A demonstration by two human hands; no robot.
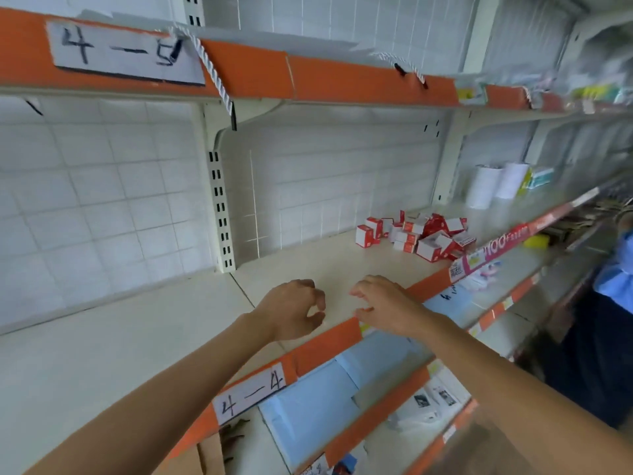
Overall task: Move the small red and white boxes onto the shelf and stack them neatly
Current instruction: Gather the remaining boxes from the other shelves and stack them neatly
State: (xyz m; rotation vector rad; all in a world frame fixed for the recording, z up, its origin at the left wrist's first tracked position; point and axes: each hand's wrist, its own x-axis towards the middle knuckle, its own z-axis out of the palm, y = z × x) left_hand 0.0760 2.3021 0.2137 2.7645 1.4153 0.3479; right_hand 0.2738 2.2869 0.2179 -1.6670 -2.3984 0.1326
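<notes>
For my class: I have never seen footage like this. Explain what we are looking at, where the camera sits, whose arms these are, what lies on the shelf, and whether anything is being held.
There is no machine here. One wide-angle camera is worn on a person's head and looks forward and down, so the two bare arms reaching in from the bottom belong to the wearer. The left hand and the right hand hover over the front of a pale store shelf labelled 4-4 on its orange edge. Both hands have loosely curled fingers and hold nothing. Further along the same shelf, to the right, lies a jumbled pile of small red and white boxes, not yet stacked neatly. Beyond them stand two white rolls; the picture is blurred there, so finer detail cannot be told. Another person in blue stands at the right edge.
</notes>
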